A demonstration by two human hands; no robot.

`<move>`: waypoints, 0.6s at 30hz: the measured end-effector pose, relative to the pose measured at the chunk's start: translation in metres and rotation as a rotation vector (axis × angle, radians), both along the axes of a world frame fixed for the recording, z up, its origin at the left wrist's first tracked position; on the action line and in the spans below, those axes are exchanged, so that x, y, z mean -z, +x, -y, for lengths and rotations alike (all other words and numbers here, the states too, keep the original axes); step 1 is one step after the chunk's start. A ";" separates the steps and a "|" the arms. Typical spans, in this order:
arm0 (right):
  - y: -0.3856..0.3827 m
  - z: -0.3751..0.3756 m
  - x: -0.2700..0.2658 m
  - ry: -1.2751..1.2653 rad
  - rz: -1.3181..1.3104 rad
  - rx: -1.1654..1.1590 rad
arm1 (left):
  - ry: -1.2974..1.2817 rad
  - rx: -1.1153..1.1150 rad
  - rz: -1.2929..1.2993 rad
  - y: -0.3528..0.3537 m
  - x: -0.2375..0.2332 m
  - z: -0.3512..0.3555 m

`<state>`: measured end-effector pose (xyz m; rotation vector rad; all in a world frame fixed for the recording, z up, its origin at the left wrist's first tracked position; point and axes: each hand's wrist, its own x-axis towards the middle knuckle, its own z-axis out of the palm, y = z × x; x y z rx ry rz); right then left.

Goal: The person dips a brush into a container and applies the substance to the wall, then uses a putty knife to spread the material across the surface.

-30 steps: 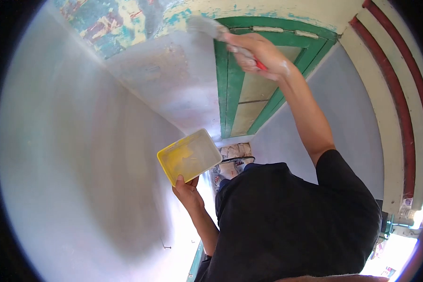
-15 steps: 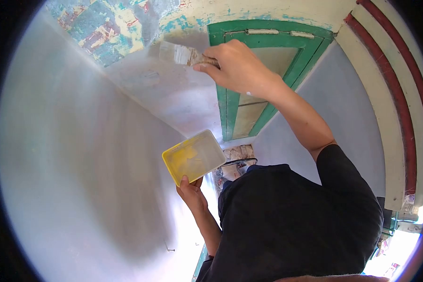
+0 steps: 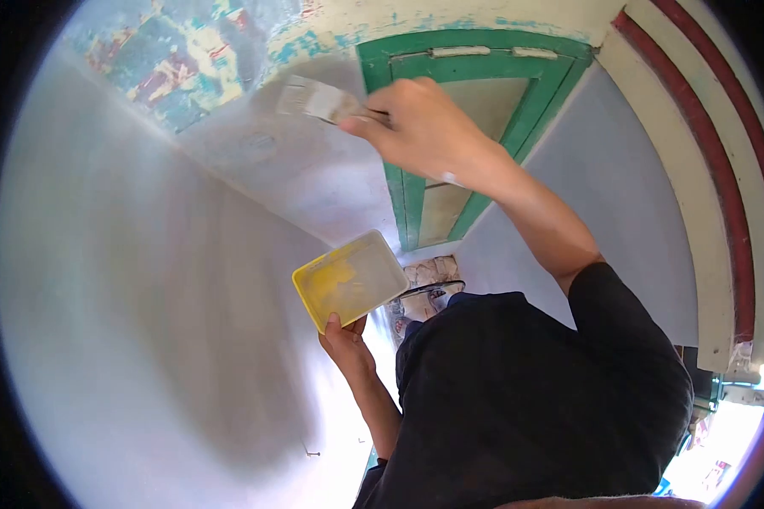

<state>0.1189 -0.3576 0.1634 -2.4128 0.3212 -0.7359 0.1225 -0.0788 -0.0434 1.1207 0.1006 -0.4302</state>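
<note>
My right hand [image 3: 424,127] is closed round the handle of a paintbrush [image 3: 318,100]. The wide bristles, coated whitish, point left against the upper wall, where grey-white paint meets a patchy, peeling area [image 3: 187,68]. A white spot marks the wrist. Lower down, my left hand [image 3: 346,341] grips a shallow yellow paint tray [image 3: 373,276] by its near edge, thumb on the rim and fingers underneath. Pale greyish paint covers much of the tray's inside, with yellow showing through at the left.
Behind my right hand is a green-framed door or window [image 3: 475,64] with pale panels. A smooth whitish wall [image 3: 144,297] fills the left side, with a small nail [image 3: 312,453] low on it. Dark red and cream curved bands [image 3: 721,170] run down the right. Below, a foot stands on stone-like flooring [image 3: 433,270].
My right hand and the brush have shifted slightly left in view, and the brush is a little blurred. The tray in my left hand stays nearly where it was.
</note>
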 end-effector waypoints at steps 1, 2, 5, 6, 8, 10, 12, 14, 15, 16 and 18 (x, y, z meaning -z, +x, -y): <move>0.015 0.011 0.006 -0.031 0.055 0.034 | -0.009 0.011 0.007 0.000 -0.002 0.002; 0.021 0.016 0.005 -0.065 0.109 0.065 | -0.021 0.019 0.013 -0.001 -0.004 0.003; 0.001 0.026 0.000 0.060 -0.010 0.178 | -0.044 -0.001 0.010 -0.003 0.000 -0.001; -0.006 0.026 0.002 0.056 -0.015 0.164 | -0.048 -0.015 0.005 -0.005 0.002 -0.003; -0.021 0.019 0.010 0.152 -0.032 0.280 | -0.049 -0.036 -0.005 -0.006 0.004 -0.008; -0.021 0.011 0.012 0.138 -0.020 0.242 | -0.042 -0.053 -0.002 -0.007 0.004 -0.010; -0.010 -0.002 0.010 0.111 0.021 0.104 | -0.023 -0.042 0.002 -0.008 0.003 -0.011; 0.010 -0.004 0.007 0.106 0.023 0.097 | -0.003 -0.044 -0.010 -0.006 0.000 -0.008; 0.016 -0.001 0.005 0.096 0.020 0.076 | -0.004 -0.037 -0.007 -0.005 -0.001 -0.006; 0.017 0.006 0.003 0.093 0.022 0.078 | -0.021 -0.035 0.003 -0.004 -0.002 -0.005; 0.017 0.018 0.004 0.128 0.008 0.130 | -0.040 -0.041 0.012 -0.004 -0.002 -0.006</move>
